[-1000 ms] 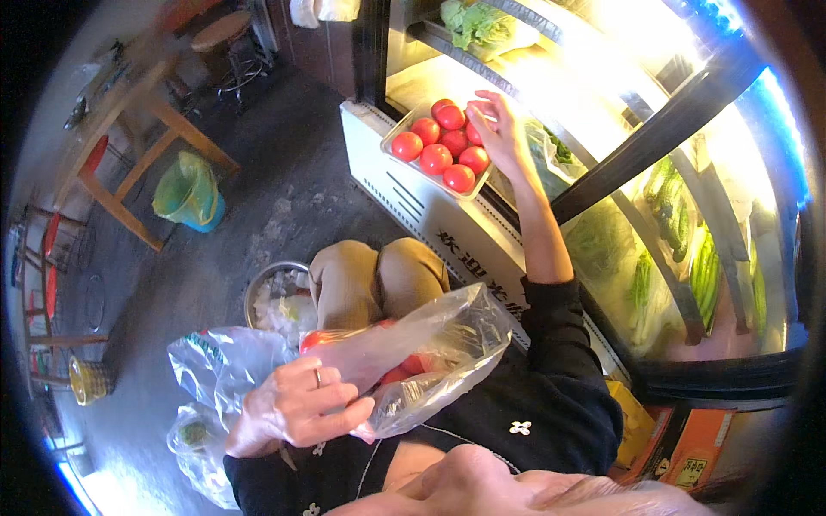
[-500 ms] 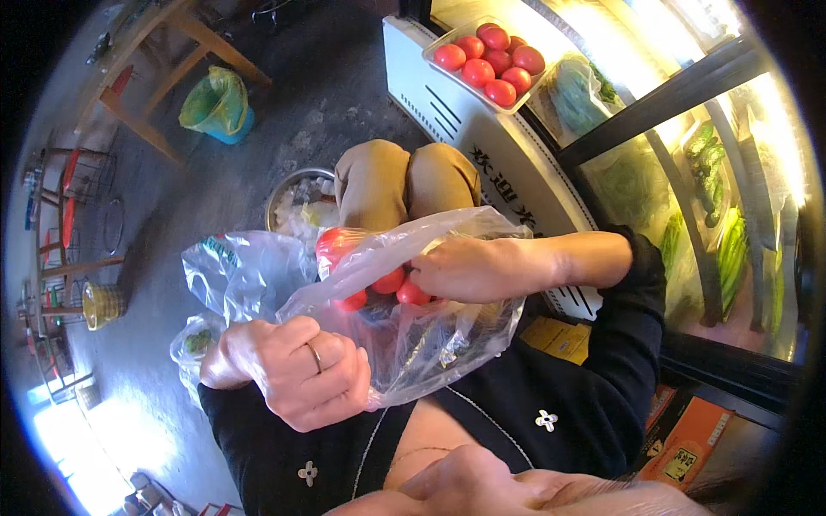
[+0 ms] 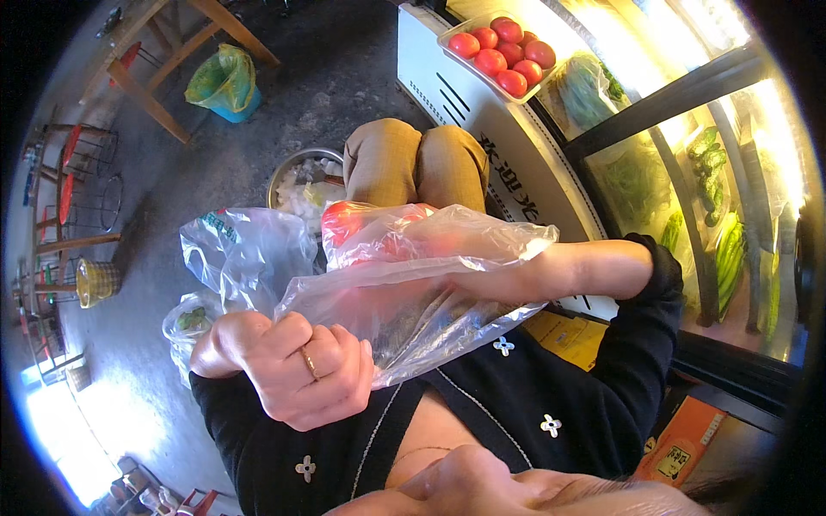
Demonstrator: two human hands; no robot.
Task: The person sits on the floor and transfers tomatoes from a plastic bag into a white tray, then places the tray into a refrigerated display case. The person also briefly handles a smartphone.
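My left hand (image 3: pixel 297 370), a ring on one finger, is closed in a fist on the rim of a clear plastic bag (image 3: pixel 387 279). The bag lies across my lap, its mouth toward my right arm. Red tomatoes (image 3: pixel 342 222) show through its far side. My right hand (image 3: pixel 422 245) is inside the bag beside them, blurred by the plastic, so I cannot tell what its fingers hold. Left of it is another clear plastic bag (image 3: pixel 249 258), and a small bag with something green (image 3: pixel 193 320) lies near my left wrist.
A metal bowl (image 3: pixel 280 185) of pale pieces is on the floor beyond my knees. At the right stands a glass-doored display fridge (image 3: pixel 525 185) with greens inside and a tray of tomatoes (image 3: pixel 490 62) on top. A lined blue bin (image 3: pixel 237 107) stands far left.
My right hand has gone deeper into the bag, and the plastic now covers it and the tomatoes. My left hand keeps its grip on the rim. The view has shifted slightly.
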